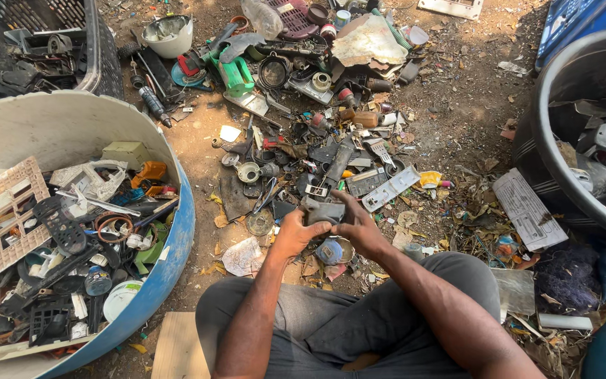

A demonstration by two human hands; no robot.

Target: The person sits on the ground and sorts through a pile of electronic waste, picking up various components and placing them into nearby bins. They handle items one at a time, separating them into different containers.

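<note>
I sit on the ground with my knees apart, in grey trousers. Both hands meet in front of me on a dark grey plastic part [322, 210]. My left hand [294, 234] grips its left end, and my right hand [357, 226] closes over its right side. Just below the hands lies a small round blue and silver piece [332, 250] on the dirt. A heap of broken plastic and metal scrap [317, 140] spreads out beyond my hands.
A big blue tub [170, 260] on my left holds several plastic scraps and a white lattice panel [5, 217]. A black tub [548, 168] with grey pieces stands at right. A black crate [96, 49] sits far left, with a white bowl [170, 35] beside it and a wooden board [177, 344] near my left knee.
</note>
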